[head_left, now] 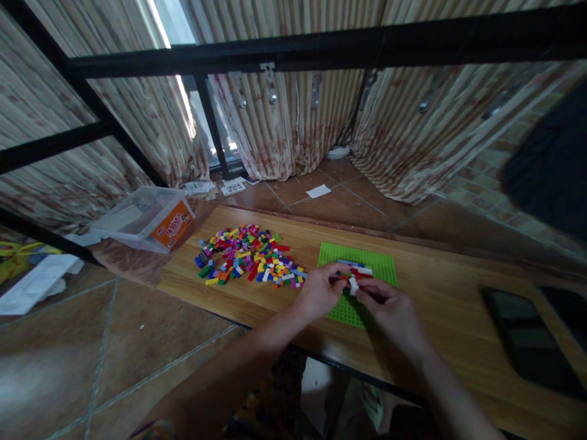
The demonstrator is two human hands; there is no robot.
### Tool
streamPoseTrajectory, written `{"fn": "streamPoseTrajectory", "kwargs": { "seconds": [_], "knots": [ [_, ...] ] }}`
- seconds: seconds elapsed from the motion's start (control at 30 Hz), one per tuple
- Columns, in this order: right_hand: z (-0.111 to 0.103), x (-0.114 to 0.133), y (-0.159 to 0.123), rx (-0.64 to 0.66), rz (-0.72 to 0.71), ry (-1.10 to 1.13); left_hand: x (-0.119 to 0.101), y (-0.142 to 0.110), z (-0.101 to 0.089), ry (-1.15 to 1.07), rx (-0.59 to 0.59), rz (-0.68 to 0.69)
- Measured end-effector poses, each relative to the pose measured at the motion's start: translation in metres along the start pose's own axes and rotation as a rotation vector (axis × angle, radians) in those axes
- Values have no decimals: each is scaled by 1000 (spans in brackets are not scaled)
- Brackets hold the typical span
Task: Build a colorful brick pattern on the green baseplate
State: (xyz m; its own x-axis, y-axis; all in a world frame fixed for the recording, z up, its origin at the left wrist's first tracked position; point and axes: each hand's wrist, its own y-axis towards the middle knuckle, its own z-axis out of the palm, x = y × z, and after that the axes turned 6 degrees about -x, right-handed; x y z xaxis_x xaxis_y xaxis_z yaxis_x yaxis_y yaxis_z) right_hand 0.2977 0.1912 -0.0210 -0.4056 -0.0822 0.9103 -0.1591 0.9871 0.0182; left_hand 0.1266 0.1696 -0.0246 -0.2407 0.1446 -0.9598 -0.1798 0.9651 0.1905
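A green studded baseplate lies on the wooden table, under both hands. My left hand is closed in a pinch over its middle, on a small red toy brick. From the right, my right hand pinches a small white toy brick. The two bricks are close together; whether they are joined I cannot tell. Just behind the fingers, red, white and blue bricks sit on the baseplate, partly hidden by the hands.
A wide pile of mixed coloured bricks spreads over the table to the left. Dark phone-like devices lie at the right. A clear plastic bin with an orange label stands on the floor. Black metal bars cross above.
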Motion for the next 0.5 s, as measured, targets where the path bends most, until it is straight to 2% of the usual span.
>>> {"fn": "streamPoseTrajectory", "kwargs": {
  "seconds": [0.07, 0.17, 0.33, 0.5],
  "knots": [
    [-5, -2, 6, -88, 58, 13, 0, 0, -7, 98, -49, 1],
    [-10, -5, 12, -168, 132, 7, 3, -4, -19, 228, -54, 30],
    [2, -7, 10, -105, 95, 7, 8, -16, -25, 399, 0, 175],
    [9, 4, 6, -125, 35, -219, 8, -21, -18, 497, 65, 275]
  ]
}}
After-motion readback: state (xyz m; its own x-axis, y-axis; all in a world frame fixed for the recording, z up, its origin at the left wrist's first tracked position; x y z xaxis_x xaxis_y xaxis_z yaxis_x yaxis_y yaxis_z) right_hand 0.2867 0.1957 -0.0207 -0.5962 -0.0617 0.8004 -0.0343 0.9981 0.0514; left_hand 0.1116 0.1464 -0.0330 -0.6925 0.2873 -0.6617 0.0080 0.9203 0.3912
